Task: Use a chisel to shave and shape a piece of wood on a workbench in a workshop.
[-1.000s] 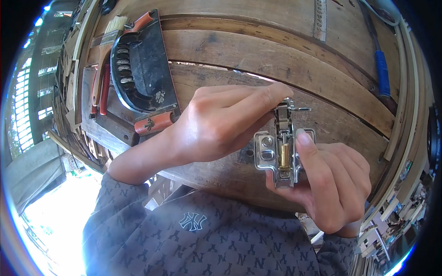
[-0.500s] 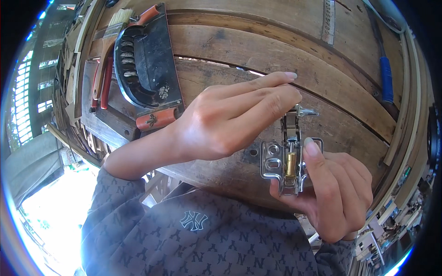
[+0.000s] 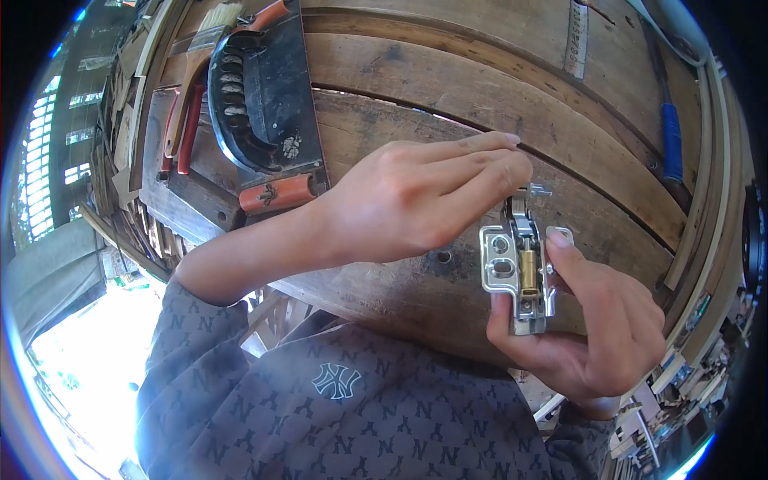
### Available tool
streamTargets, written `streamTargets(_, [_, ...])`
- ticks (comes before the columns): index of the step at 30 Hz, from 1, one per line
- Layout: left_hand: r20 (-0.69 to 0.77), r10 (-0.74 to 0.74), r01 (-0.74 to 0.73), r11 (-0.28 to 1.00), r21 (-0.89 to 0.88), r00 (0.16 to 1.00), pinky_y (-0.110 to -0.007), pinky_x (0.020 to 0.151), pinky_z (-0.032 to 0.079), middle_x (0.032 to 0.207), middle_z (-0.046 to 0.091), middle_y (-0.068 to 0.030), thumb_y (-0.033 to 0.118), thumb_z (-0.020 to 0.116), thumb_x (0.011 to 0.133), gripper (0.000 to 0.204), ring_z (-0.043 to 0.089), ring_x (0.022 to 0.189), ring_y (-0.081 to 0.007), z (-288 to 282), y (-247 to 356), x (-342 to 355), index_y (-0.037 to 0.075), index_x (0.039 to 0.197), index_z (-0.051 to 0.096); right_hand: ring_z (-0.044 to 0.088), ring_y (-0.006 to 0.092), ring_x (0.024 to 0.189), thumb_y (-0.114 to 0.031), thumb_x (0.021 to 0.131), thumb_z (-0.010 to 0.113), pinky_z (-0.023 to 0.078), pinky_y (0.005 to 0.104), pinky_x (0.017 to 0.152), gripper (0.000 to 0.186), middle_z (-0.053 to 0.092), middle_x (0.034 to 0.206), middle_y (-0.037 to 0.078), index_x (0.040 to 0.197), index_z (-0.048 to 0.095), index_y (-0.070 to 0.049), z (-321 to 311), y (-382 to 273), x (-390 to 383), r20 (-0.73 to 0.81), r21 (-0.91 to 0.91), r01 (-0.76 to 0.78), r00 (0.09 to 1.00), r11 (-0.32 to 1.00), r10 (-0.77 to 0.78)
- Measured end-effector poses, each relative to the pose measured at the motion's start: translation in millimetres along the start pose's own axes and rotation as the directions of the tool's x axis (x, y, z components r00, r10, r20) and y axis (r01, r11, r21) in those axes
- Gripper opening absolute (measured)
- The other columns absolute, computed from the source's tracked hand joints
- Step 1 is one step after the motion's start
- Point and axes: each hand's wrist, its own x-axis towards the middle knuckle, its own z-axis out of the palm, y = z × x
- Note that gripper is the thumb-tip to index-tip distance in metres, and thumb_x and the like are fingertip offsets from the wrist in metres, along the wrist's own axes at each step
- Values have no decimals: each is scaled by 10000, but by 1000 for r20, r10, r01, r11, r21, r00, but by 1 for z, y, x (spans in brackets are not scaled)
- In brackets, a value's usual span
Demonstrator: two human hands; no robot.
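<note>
A metal cabinet hinge (image 3: pixel 501 266) with a brass-coloured cylinder (image 3: pixel 529 273) in its middle is held above the table's near edge. My right hand (image 3: pixel 606 322) grips its lower end, the thumb pressed on the plate's right side and a finger beneath. My left hand (image 3: pixel 424 192) reaches across from the left, its fingers closed together over the hinge's far end, where a small metal part (image 3: pixel 541 190) sticks out. My left fingertips partly hide that end, and the left thumb is out of sight.
On the plank table (image 3: pixel 376 300) at the left lie a black hand tool with orange clamps (image 3: pixel 276 194), a paint brush (image 3: pixel 192 76) and red-handled pliers (image 3: pixel 190 132). A ruler strip (image 3: pixel 576 40) lies far right, near a blue-handled tool (image 3: pixel 672 142). Gaps run between the planks.
Both hands have shifted a little to the right together with the hinge, which now sits slightly higher in view. The grip of each hand looks much the same.
</note>
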Motion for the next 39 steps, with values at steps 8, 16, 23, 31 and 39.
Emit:
streamTargets(8, [85,68,-65,997,-31,994,-403,898,642,1165,734,-213,23,708,792,425,724,1148,-376,-12,10,4,-95,1200,684,696,239,563,-245,707,900,573,312,551,359,711,711,95,945,744,-27,-4,4,12,-249,142,-18,967,990,53])
streamTargets(16, [-54,-118,98,954,-283,992,-379,775,616,1067,753,-146,114,870,797,474,752,926,-309,-6,13,4,12,1231,708,697,108,641,-210,940,777,539,252,579,233,737,774,80,980,732,15,11,19,4,-120,721,-266,861,639,494])
streamTargets(23, [50,-283,280,880,-385,958,-340,662,575,898,765,-121,136,875,835,329,736,740,-245,-15,14,6,26,1125,763,661,103,620,-277,1059,654,483,245,551,311,728,786,75,952,709,10,18,39,11,177,905,-352,823,240,539])
streamTargets(31, [145,-396,409,743,-530,907,-305,624,537,772,739,-98,188,860,881,271,675,661,-128,-18,10,8,2,1058,773,547,37,534,-281,993,757,414,212,470,277,668,720,-5,993,725,-6,19,55,12,286,880,-418,846,225,450])
streamTargets(39, [251,-408,470,630,-618,878,-276,614,506,739,720,-52,245,829,922,271,638,664,-83,-21,15,7,-1,1020,768,490,22,512,-268,977,780,353,217,450,256,620,697,-39,993,725,-18,25,59,7,309,876,-430,849,219,430])
